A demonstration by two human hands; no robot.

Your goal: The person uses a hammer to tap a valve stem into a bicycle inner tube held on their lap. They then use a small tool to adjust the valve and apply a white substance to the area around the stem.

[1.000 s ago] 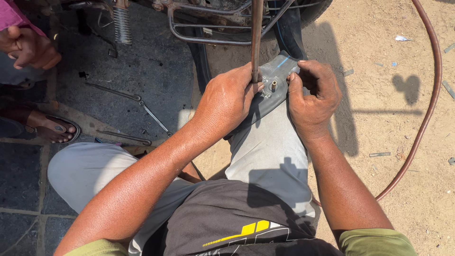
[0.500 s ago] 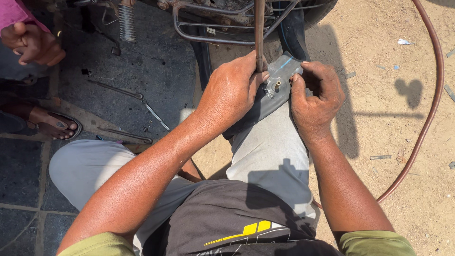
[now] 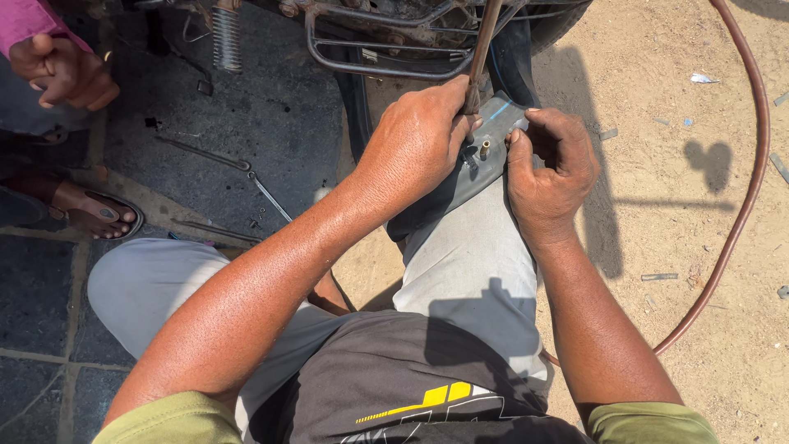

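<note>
A: Tube (image 3: 460,177)?
B: On the knee, out of the tyre (image 3: 518,66); valve (image 3: 484,150) bare.
A: Grips?
B: Left hand (image 3: 415,144) pinches the rod (image 3: 483,49); right hand (image 3: 549,168) pinches the tube. Refitting undone, I judge.

Both forearms reached forward over the bent right knee, bare to the short green sleeves. The left hand (image 3: 415,144) lay knuckles up, fingers curled down and closed. The right hand (image 3: 552,168) faced it, wrist bent inward, fingers hooked, thumb pressing toward the left.
</note>
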